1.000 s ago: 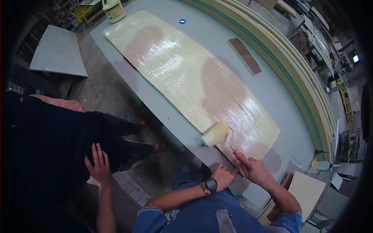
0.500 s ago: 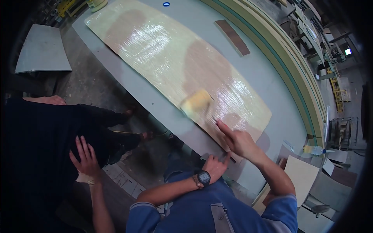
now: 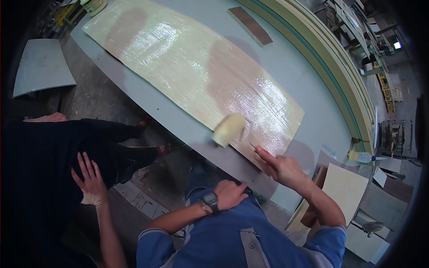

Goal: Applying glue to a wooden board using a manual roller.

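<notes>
My right hand (image 3: 288,171) is closed around the red handle of a paint roller, its index finger stretched along the handle. The roller's pale yellow sleeve (image 3: 229,128), slightly blurred, is over the near edge of a long veneer-like sheet (image 3: 178,73). That sheet is pale yellow with pinkish-brown patches, and its surface shines as if wet. Beneath it is a grey panel (image 3: 152,100). My left hand (image 3: 229,195), below a wristwatch (image 3: 210,201), rests at my waist, off the panel, with its fingers laid out and nothing visible in them.
A brown strip (image 3: 251,26) lies on the panel's far side, before curved stacked boards (image 3: 326,58). A container (image 3: 93,6) stands at the far left, a bottle (image 3: 361,157) at the right. Another person in dark clothing (image 3: 40,178) is at my left. Boards (image 3: 344,192) lie at lower right.
My left hand has drawn back from the panel's edge to my waist. The roller has shifted slightly toward me at the sheet's near edge. The view has shifted a little.
</notes>
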The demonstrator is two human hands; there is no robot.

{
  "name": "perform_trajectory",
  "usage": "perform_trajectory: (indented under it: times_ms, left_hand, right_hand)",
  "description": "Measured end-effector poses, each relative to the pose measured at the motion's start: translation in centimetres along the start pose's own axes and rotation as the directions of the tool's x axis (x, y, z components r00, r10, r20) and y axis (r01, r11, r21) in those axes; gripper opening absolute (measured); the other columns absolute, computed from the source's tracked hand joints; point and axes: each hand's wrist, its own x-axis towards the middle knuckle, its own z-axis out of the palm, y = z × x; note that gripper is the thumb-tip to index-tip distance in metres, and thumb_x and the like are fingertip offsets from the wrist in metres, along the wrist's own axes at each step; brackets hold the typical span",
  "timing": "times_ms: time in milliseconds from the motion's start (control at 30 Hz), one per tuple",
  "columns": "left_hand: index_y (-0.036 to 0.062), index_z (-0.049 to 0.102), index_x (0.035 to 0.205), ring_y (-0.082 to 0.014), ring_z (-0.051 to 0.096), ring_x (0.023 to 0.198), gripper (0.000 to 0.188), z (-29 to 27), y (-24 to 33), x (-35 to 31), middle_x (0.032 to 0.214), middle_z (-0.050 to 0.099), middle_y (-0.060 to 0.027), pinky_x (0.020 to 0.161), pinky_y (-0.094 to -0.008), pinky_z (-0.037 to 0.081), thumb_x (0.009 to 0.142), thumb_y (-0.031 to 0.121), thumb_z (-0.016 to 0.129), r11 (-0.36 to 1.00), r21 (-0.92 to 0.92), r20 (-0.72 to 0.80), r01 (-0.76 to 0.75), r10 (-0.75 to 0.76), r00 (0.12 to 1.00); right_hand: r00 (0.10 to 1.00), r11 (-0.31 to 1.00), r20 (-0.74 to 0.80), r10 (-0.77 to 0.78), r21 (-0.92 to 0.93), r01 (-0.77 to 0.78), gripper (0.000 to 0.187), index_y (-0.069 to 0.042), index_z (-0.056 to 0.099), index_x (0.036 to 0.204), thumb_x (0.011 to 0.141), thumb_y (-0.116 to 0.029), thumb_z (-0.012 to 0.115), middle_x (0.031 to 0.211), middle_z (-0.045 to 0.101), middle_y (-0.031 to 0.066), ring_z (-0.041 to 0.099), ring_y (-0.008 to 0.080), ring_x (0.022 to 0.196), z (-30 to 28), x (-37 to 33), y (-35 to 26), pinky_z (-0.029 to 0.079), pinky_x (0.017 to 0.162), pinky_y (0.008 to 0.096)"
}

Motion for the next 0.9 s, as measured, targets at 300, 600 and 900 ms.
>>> perform_trajectory:
  times_ms: [300, 600, 900]
  left_hand:
    - [0.0094, 0.072, 0.108, -0.0390, 0.068, 0.078, 0.035, -3.7, -0.9, -2.1, 0.082, 0.071, -0.0187, 0.070, -0.0487, 0.054, 0.090, 0.039, 0.065, 0.945, -0.046, 0.066, 0.322, -0.319, 0.945]
    - [0.0070, 0.074, 0.104, -0.0359, 0.069, 0.076, 0.036, -3.7, -1.4, -3.5, 0.076, 0.070, -0.0161, 0.068, -0.0433, 0.055, 0.089, 0.039, 0.066, 0.910, 0.001, 0.073, 0.414, -0.413, 0.908]
    - [0.0078, 0.075, 0.104, -0.0351, 0.068, 0.074, 0.035, -2.4, -1.3, -2.6, 0.074, 0.069, -0.0155, 0.066, -0.0419, 0.055, 0.089, 0.039, 0.067, 0.933, 0.056, 0.083, 0.357, -0.360, 0.929]
  right_hand:
    - [0.998, 0.999, -0.062, 0.032, 0.022, -0.031, 0.058, -0.033, 0.041, 0.150, 0.096, -0.021, 0.058, 0.065, 0.059, 0.0146, 0.060, 0.0339, 0.055, 1.1, -4.3, 1.7, 0.049, 0.052, 0.0471]
    - [0.996, 0.996, 0.008, 0.088, -0.005, -0.088, 0.060, -0.034, 0.041, 0.150, 0.095, -0.020, 0.060, 0.069, 0.061, 0.0116, 0.062, 0.0329, 0.060, 3.1, -12.8, 5.9, 0.050, 0.052, 0.0436]
    - [0.993, 0.989, -0.070, 0.096, -0.104, -0.103, 0.060, -0.037, 0.039, 0.150, 0.095, -0.022, 0.059, 0.071, 0.060, 0.0129, 0.060, 0.0323, 0.054, 2.7, -9.7, 3.2, 0.049, 0.051, 0.0449]
